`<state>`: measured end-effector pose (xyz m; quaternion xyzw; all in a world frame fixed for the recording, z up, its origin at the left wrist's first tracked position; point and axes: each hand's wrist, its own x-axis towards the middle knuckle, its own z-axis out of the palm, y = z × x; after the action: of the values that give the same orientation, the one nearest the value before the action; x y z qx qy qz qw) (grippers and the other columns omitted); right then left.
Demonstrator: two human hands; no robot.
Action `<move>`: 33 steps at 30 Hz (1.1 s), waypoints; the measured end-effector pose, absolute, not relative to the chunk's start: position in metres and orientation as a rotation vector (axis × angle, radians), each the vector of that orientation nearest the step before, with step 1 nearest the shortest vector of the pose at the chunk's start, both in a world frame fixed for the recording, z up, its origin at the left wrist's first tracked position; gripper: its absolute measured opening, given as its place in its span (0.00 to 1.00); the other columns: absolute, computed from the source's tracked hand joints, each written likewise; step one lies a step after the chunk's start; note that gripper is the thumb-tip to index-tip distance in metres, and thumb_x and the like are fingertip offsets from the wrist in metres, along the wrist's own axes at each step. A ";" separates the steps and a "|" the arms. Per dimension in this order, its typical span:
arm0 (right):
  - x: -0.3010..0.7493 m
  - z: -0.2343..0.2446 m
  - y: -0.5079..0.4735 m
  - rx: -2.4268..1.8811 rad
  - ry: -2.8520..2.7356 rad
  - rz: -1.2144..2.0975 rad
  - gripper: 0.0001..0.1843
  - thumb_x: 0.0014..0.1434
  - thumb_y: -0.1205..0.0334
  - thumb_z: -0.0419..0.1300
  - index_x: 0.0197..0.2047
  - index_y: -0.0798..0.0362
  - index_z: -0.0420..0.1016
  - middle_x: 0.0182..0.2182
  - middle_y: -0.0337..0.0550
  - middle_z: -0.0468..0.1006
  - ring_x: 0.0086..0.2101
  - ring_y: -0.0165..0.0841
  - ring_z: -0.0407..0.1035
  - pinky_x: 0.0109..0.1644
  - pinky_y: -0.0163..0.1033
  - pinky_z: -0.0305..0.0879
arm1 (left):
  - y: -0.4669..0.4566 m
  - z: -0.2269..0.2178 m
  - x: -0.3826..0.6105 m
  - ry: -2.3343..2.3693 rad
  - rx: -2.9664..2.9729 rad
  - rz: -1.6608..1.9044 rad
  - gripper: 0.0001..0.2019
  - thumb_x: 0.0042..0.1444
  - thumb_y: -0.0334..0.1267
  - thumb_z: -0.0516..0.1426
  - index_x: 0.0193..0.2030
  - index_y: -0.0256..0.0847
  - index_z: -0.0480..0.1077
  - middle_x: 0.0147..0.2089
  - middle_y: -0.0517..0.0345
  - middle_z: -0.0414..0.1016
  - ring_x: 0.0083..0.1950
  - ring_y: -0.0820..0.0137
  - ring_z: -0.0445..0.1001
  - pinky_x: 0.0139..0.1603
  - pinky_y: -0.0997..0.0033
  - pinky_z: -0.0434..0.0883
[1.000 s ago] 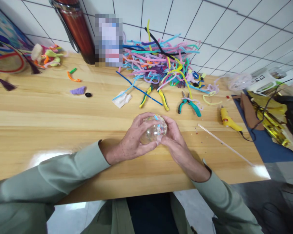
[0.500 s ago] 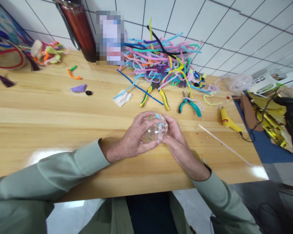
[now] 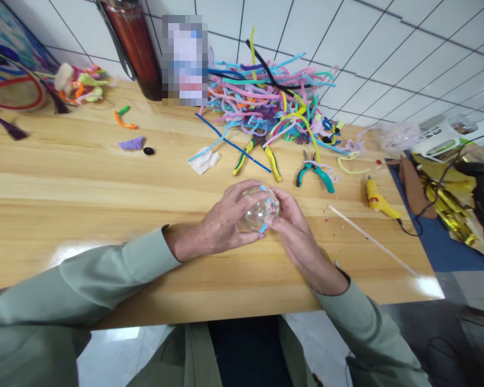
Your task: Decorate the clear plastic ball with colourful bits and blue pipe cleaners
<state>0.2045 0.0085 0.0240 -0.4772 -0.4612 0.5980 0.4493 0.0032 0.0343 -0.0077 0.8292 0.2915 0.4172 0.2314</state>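
Note:
A clear plastic ball (image 3: 260,210) with small coloured bits inside is held between both hands, just above the wooden table (image 3: 84,183). My left hand (image 3: 221,223) wraps round its left side, fingers curled over the top. My right hand (image 3: 292,223) presses against its right side with closed fingers. A bit of light blue shows at the ball's top and bottom.
A heap of coloured pipe cleaners (image 3: 266,102) lies at the back, with yellow-handled pliers (image 3: 258,156) and teal-handled pliers (image 3: 314,173) in front. A yellow glue gun (image 3: 377,200), a thin white stick (image 3: 371,239), a crumpled white tissue (image 3: 204,160) and a dark red flask (image 3: 133,45) are around.
The ball has turned a little in my hands and my fingers have shifted on it. The view has drifted slightly.

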 end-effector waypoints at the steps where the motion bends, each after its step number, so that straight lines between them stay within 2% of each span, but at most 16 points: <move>1: 0.205 0.024 0.009 -1.182 -1.144 1.478 0.31 0.55 0.56 0.73 0.61 0.39 0.73 0.64 0.40 0.78 0.65 0.45 0.70 0.73 0.58 0.65 | 0.034 -0.007 0.003 0.806 2.281 1.149 0.39 0.62 0.40 0.69 0.76 0.52 0.57 0.73 0.39 0.63 0.77 0.47 0.65 0.74 0.38 0.71; 12: 0.205 0.021 0.011 -1.187 -1.161 1.468 0.30 0.56 0.56 0.72 0.61 0.38 0.74 0.62 0.39 0.79 0.63 0.43 0.71 0.71 0.55 0.66 | 0.035 -0.007 0.002 0.828 2.295 1.126 0.37 0.64 0.43 0.68 0.76 0.51 0.57 0.73 0.38 0.63 0.78 0.46 0.63 0.74 0.39 0.70; 18: 0.205 0.020 0.012 -1.184 -1.158 1.474 0.30 0.56 0.56 0.72 0.61 0.40 0.73 0.63 0.40 0.79 0.64 0.44 0.71 0.71 0.56 0.68 | 0.040 -0.007 -0.003 0.777 2.341 1.050 0.51 0.54 0.49 0.75 0.78 0.51 0.53 0.75 0.36 0.60 0.78 0.42 0.63 0.75 0.35 0.70; 23: 0.205 0.022 0.012 -1.190 -1.166 1.468 0.30 0.55 0.56 0.72 0.61 0.40 0.73 0.62 0.40 0.79 0.63 0.44 0.71 0.70 0.55 0.68 | 0.039 -0.006 -0.004 0.817 2.363 1.057 0.43 0.60 0.40 0.70 0.77 0.52 0.54 0.74 0.39 0.62 0.77 0.47 0.65 0.75 0.39 0.71; 27: 0.204 0.024 0.011 -1.194 -1.170 1.470 0.29 0.56 0.56 0.72 0.61 0.40 0.73 0.62 0.40 0.79 0.64 0.44 0.71 0.71 0.55 0.67 | 0.038 -0.007 -0.002 0.833 2.377 1.085 0.40 0.61 0.40 0.69 0.76 0.50 0.56 0.74 0.38 0.62 0.77 0.47 0.65 0.74 0.40 0.72; 33: 0.204 0.023 0.011 -1.200 -1.190 1.465 0.30 0.56 0.56 0.71 0.61 0.40 0.72 0.63 0.41 0.78 0.63 0.43 0.71 0.71 0.55 0.67 | 0.038 -0.009 -0.001 0.814 2.373 1.143 0.40 0.62 0.41 0.68 0.77 0.51 0.56 0.73 0.38 0.64 0.76 0.47 0.67 0.73 0.39 0.73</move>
<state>0.2045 0.0115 0.0233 -0.4825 -0.4785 0.5892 0.4372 -0.0007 0.0376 -0.0093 0.8448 0.2897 0.4070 0.1915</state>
